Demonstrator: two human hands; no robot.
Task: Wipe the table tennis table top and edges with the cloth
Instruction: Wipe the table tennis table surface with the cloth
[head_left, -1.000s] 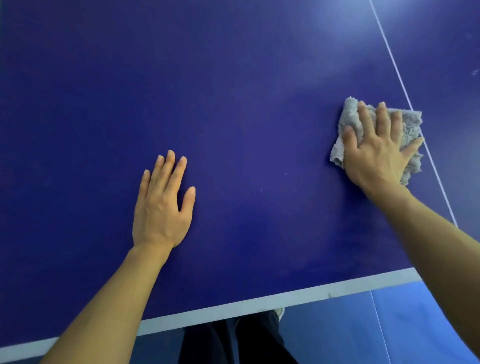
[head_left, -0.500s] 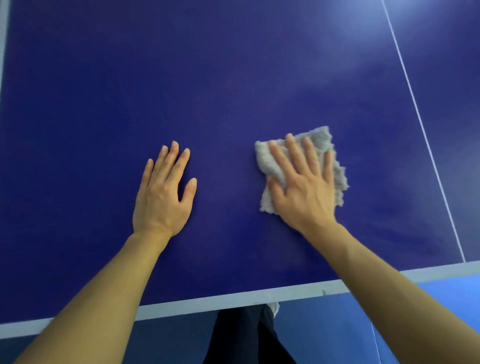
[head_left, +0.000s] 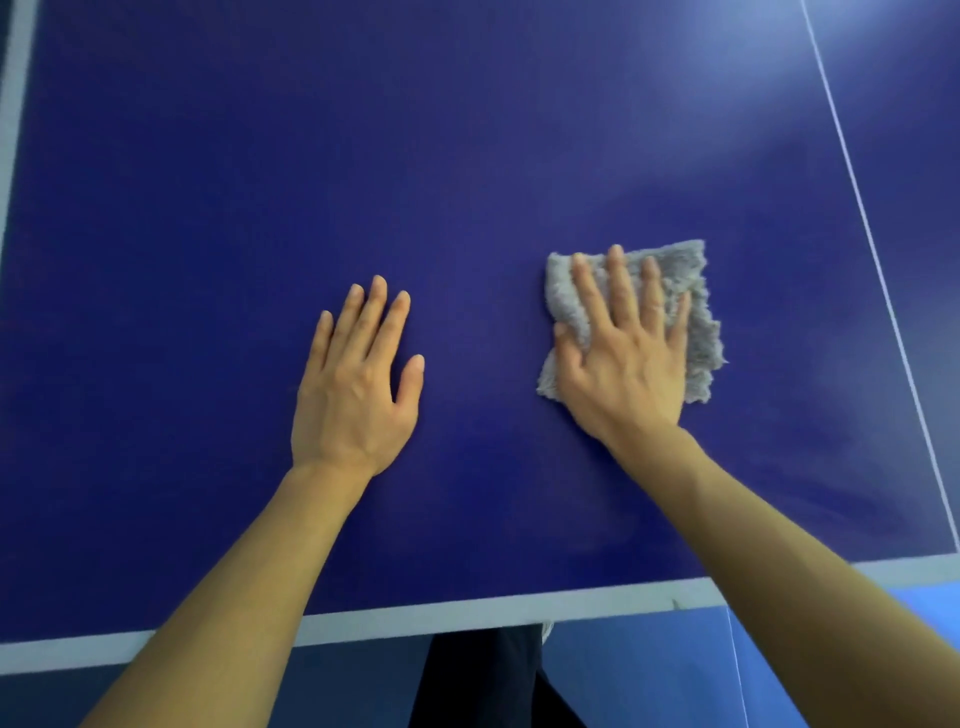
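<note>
The dark blue table tennis table (head_left: 311, 182) fills most of the view, with a white line along its near edge and left edge. A fluffy grey cloth (head_left: 696, 312) lies flat on the top, right of centre. My right hand (head_left: 623, 364) presses on the cloth with straight, spread fingers and covers its middle. My left hand (head_left: 358, 384) rests flat on the bare table to the left of the cloth, fingers straight, holding nothing.
A thin white centre line (head_left: 862, 208) runs up the table at the right. Below the near edge (head_left: 467, 616) I see blue floor (head_left: 649, 675) and my dark trousers (head_left: 483, 680).
My right hand slid the cloth left from the centre line to the middle of the table, then held near there. My left hand stayed flat in place.
</note>
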